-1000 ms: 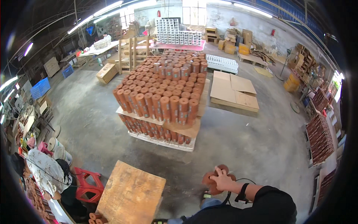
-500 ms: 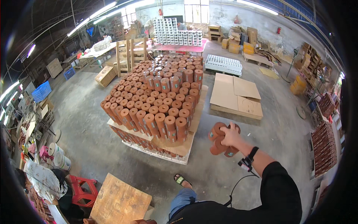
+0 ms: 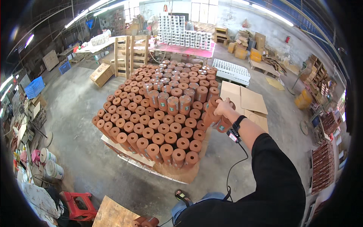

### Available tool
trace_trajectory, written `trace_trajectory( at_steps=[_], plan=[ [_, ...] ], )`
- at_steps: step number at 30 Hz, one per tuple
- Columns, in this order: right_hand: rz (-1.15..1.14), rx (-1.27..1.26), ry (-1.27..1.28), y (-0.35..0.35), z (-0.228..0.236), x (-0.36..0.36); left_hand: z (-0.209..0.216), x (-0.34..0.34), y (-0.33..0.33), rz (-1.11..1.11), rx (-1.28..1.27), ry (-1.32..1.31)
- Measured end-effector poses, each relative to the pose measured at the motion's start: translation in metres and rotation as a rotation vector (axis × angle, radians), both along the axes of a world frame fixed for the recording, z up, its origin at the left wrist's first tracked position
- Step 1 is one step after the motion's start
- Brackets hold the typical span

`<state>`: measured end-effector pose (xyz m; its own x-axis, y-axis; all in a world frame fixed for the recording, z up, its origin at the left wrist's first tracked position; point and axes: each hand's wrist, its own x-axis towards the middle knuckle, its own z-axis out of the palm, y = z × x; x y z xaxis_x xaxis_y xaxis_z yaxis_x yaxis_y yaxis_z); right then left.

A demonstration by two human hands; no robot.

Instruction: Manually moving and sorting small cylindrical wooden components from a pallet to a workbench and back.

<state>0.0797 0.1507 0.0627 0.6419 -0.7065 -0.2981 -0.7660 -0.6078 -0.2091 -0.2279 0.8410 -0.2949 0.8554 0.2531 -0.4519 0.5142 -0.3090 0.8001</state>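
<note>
My right hand (image 3: 224,107) is closed on a bunch of reddish-brown cylinders (image 3: 211,115), each with a round hole through its middle. The bunch is held up at the right side of a big block of upright brown cylinders (image 3: 153,123). Whether it touches that block I cannot tell. A second layer of cylinders (image 3: 172,105) stands on the block's far part. At the lower edge a few more brown cylinders (image 3: 150,222) show next to my body; what carries them is out of sight. My left hand is not in view.
The block rests on cardboard (image 3: 185,174) over a pallet. Flat cardboard sheets (image 3: 252,101) lie to its right, with a white perforated stack (image 3: 231,72) beyond. Near left are a wooden tabletop (image 3: 113,213), a red stool (image 3: 79,206), white buckets (image 3: 54,169) and a seated person (image 3: 39,198).
My right hand has carried its bunch of cylinders left and forward, from above the open floor to the block's right side. My view has shifted closer to the block.
</note>
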Motion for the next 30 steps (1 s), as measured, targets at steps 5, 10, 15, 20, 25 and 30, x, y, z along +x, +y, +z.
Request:
trace_trajectory(
  at_steps=[5,10,15,20,25,30],
  plan=[
    [-0.007,0.011,0.013,-0.01,-0.017,0.07,0.024,-0.003,-0.021,0.114,-0.029,-0.197],
    [0.055,0.034,0.044,-0.015,-0.039,0.114,0.127,-0.001,-0.084,0.2,-0.498,-0.318],
    [0.045,0.041,0.019,-0.033,-0.057,0.123,0.09,-0.032,-0.055,0.241,0.036,0.084],
    [0.022,0.093,-0.018,-0.019,-0.074,0.129,0.102,0.013,-0.069,0.125,0.118,0.022],
    [0.113,0.071,-0.061,-0.038,-0.106,0.138,0.159,0.108,-0.112,-0.07,0.013,-0.27],
    [0.176,0.132,-0.087,-0.053,-0.102,0.117,0.208,0.187,-0.129,-0.217,0.416,-0.265]
  ],
)
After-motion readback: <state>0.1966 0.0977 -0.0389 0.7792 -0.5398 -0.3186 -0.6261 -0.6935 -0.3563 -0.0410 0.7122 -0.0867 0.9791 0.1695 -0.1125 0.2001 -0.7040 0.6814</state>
